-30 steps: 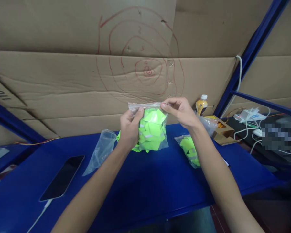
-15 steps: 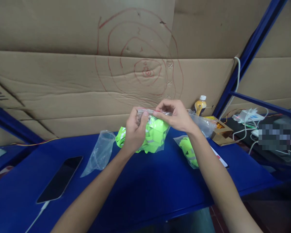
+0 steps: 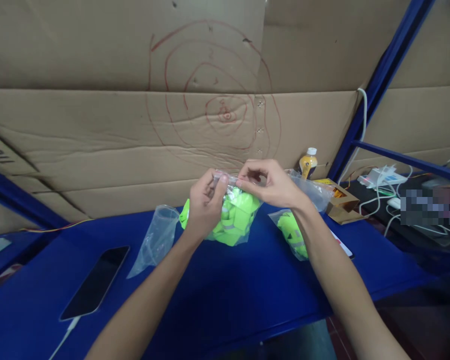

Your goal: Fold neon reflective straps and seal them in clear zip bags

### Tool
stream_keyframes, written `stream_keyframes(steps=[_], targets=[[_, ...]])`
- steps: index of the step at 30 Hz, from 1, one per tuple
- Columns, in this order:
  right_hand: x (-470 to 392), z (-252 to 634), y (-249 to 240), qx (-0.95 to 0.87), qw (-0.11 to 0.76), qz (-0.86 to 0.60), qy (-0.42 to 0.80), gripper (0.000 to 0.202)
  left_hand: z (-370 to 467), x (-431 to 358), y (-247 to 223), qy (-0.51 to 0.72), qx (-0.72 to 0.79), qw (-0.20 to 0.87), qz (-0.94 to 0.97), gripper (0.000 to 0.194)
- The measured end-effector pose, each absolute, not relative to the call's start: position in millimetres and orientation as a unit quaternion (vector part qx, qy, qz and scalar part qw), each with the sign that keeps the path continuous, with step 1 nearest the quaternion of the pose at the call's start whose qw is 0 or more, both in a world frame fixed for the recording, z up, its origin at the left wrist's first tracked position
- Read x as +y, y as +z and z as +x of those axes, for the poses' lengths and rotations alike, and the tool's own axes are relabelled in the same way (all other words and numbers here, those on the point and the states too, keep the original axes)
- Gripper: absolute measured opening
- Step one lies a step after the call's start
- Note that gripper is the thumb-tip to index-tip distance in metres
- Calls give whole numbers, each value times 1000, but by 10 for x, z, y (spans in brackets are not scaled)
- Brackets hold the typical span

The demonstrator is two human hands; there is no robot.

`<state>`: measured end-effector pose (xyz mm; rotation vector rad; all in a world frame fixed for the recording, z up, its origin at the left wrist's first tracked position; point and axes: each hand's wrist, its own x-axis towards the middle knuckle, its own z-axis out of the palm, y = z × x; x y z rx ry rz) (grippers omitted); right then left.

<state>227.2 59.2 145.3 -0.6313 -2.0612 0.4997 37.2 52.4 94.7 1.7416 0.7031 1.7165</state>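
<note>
A clear plastic bag with neon-yellow fabric and grey reflective strips inside hangs between my hands. My left hand pinches the bag's top edge at its left part. Thumb and fingers of my right hand grip the same edge further right, close to the left thumb. More neon-yellow fabric shows beside my left hand, partly hidden by it. To the right, partly behind my right forearm, lies another clear bag filled with the same neon fabric. A transparent bag without visible contents lies left of my left hand.
A black phone with a white cable lies at left on the blue table. A yellow bottle, a clear plastic bag and a small cardboard box stand at right. Cardboard walls the back, between blue posts.
My right hand has shifted slightly left along the bag's top edge, nearer my left thumb. Both hands keep their pinch, and the view has tilted a little.
</note>
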Motion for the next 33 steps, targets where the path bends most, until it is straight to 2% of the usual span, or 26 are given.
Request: stream_keyframes(steps=[5, 10, 16, 18, 22, 26, 33], targets=[[562, 2231, 1439, -830, 455, -253, 200, 32, 372, 489, 942, 640, 278, 264, 666, 34], [551, 2250, 1450, -820, 472, -274, 174, 19, 378, 455, 949, 662, 273, 254, 650, 30], [577, 2176, 1394, -805, 514, -291, 66, 16, 343, 441, 929, 684, 296, 253, 617, 34], [592, 2143, 1369, -803, 522, -277, 74, 13, 346, 448, 917, 688, 301, 242, 614, 33], [622, 2162, 1346, -824, 483, -272, 122, 26, 375, 450, 864, 687, 297, 235, 620, 28], [578, 2187, 1250, -826, 479, -272, 121, 36, 381, 401, 716, 663, 305, 310, 610, 31], [443, 2271, 725, -782, 488, -314, 227, 31, 359, 318, 301, 662, 327, 351, 575, 30]])
